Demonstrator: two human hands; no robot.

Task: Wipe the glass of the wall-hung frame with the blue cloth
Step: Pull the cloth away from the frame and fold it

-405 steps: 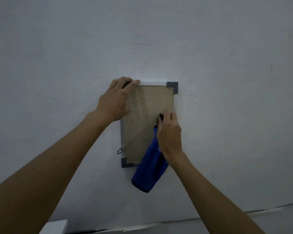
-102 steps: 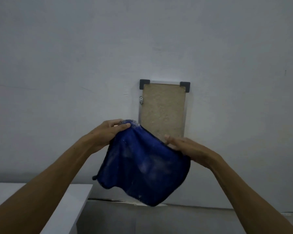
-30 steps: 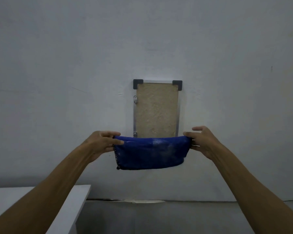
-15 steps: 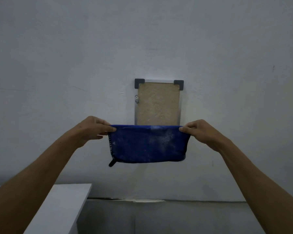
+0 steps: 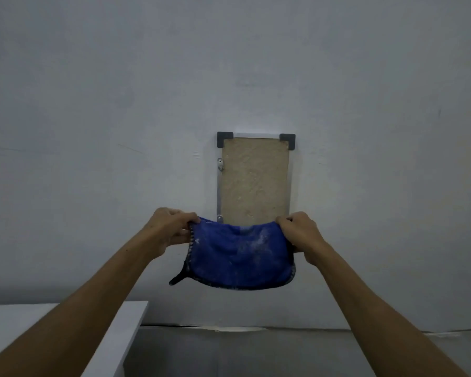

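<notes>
Below the wall-hung frame with tan glass panel (image 5: 254, 178), the left hand (image 5: 169, 229) and right hand (image 5: 301, 231) pinch the dusty blue cloth (image 5: 239, 257), now slackened and sagging after being stretched taut; refolding, likely before further wiping.

A deep blue cloth (image 5: 239, 254), flecked with pale whitish specks and edged in dark stitching, hangs before a pale grey-white wall (image 5: 93, 104). The frame (image 5: 254, 178) shows a mottled tan panel, thin silver side rails and black corner pieces. A white counter (image 5: 52, 322) sits lower left
</notes>
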